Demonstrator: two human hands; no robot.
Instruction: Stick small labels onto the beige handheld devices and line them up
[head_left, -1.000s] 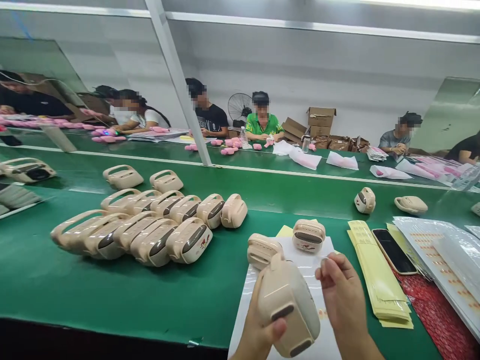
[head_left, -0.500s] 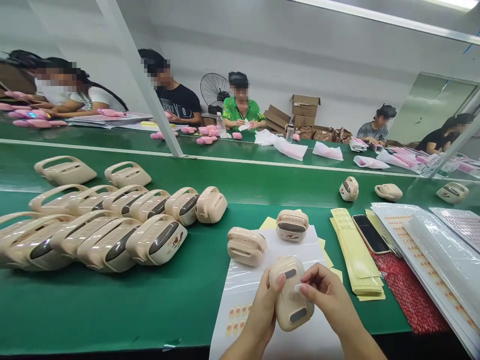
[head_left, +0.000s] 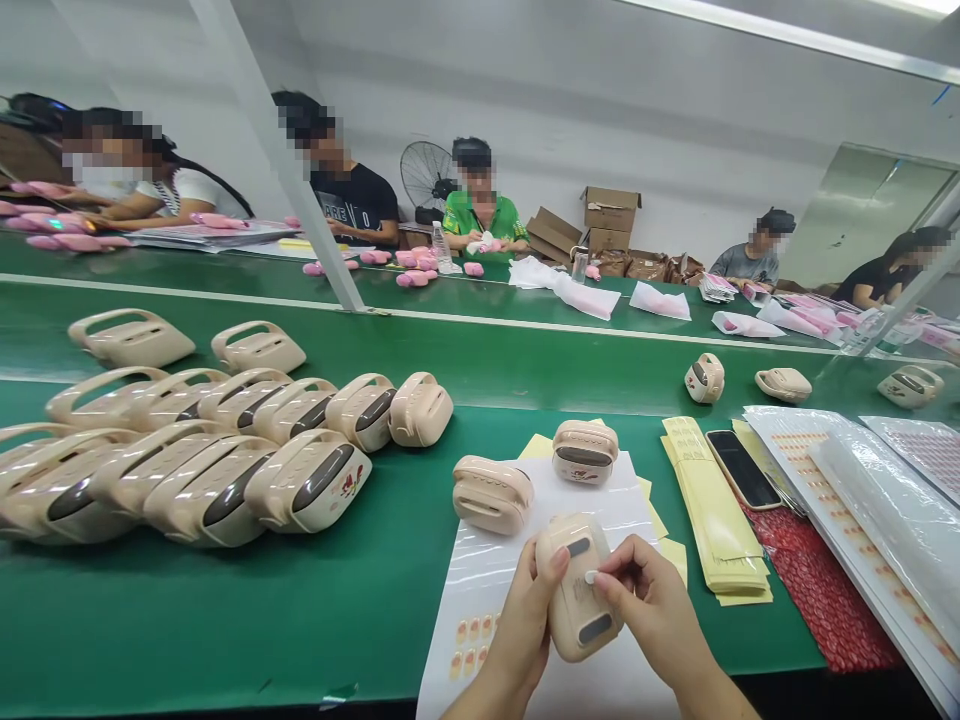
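My left hand [head_left: 522,610] is wrapped round a beige rounded device [head_left: 577,625], thumb on its near edge. The device is tilted so that its flat face with two dark grey oval pads and faint small print looks up. Against that face, my right hand [head_left: 651,605] pinches thumb and forefinger together. A small white piece shows at the thumb tip, too small to tell what it is. Just beyond my hands, two more beige handled devices [head_left: 493,495] stand on a white sheet [head_left: 444,600] with rows of small orange-and-yellow stickers.
Rows of beige handled devices [head_left: 307,480] stand on the green table at left. To the right lie yellow paper strips [head_left: 709,510], a phone [head_left: 742,468], red bubble wrap [head_left: 829,600] and sticker sheets [head_left: 799,440]. Co-workers sit across a second bench behind a white post [head_left: 281,160].
My right hand's pinched fingertips have shifted slightly left over the device's face. The device stays in my left hand, turned very little.
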